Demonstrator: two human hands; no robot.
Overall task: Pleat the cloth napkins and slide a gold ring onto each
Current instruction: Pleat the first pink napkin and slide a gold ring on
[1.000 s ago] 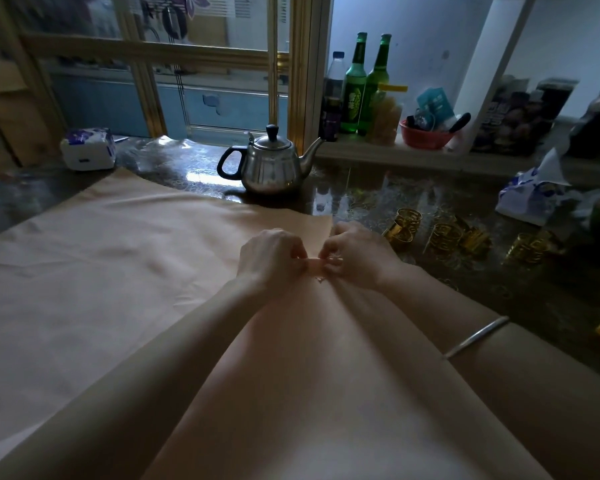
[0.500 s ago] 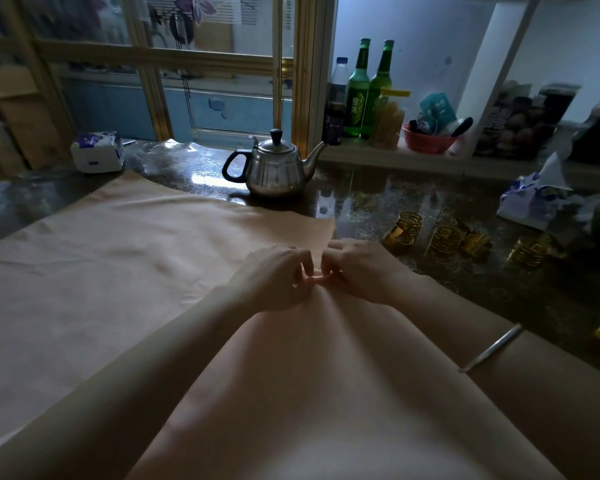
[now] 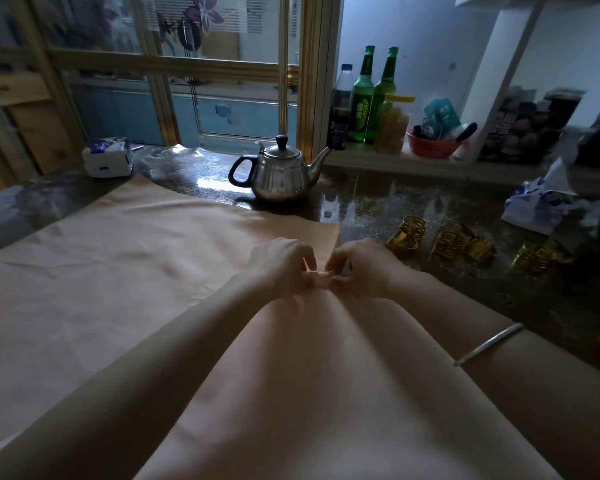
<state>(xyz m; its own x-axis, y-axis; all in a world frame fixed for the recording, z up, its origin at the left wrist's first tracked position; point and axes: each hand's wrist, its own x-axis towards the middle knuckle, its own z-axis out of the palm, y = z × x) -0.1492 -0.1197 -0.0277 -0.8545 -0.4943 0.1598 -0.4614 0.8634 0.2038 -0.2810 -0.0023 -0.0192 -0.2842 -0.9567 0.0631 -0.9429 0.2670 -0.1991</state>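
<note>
Pinching a small raised fold of the napkin, the left hand and right hand meet fingertip to fingertip. Left fingers and right fingers are curled narrow, with the cloth gathered between them.

Edges and room: the napkin's far edge runs just beyond the fingers, and its far right corner lies just past the fingertips. Left of the fingers the cloth lies flat and wide. From the pinch back toward the person it rises in a soft ridge between the forearms. Right of the right fingers is bare glossy table. The gold rings lie there in loose clusters, off the cloth and near the right hand. Beyond the fingers a steel teapot stands close to the far edge of the cloth. A tissue pack sits far to the left.

Writing: two green bottles carry labels too blurred to read. The print on the tissue pack is likewise illegible.

Pose: both forearms reach forward over the cloth and converge, knuckles up. A bangle circles the right forearm.
</note>
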